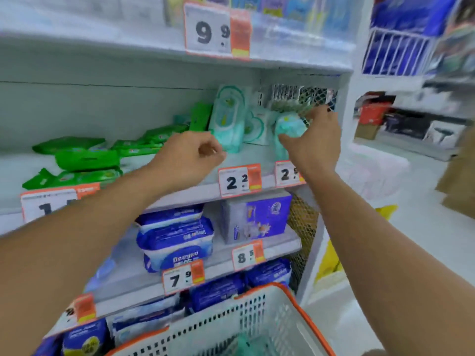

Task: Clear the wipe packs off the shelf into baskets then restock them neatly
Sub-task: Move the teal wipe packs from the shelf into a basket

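On the middle shelf (180, 194) stand pale teal wipe packs. The tallest teal pack (228, 116) is upright, and a smaller white-teal pack (257, 127) leans behind it. My right hand (313, 134) grips a rounded teal wipe pack (289, 125) at the shelf's right end, thumb below and fingers over its top. My left hand (190, 156) hovers with curled fingers just in front of the tall pack's lower edge and holds nothing. Green wipe packs (87, 159) lie scattered on the shelf's left half. A white basket (259, 314) with an orange rim sits below me, something teal inside it.
Price tags (239, 179) hang along the shelf edges. Blue wipe packs (177, 240) and a purple box (257, 217) fill the lower shelves. A wire mesh panel (303, 96) closes the shelf's right end. An aisle with more goods opens to the right.
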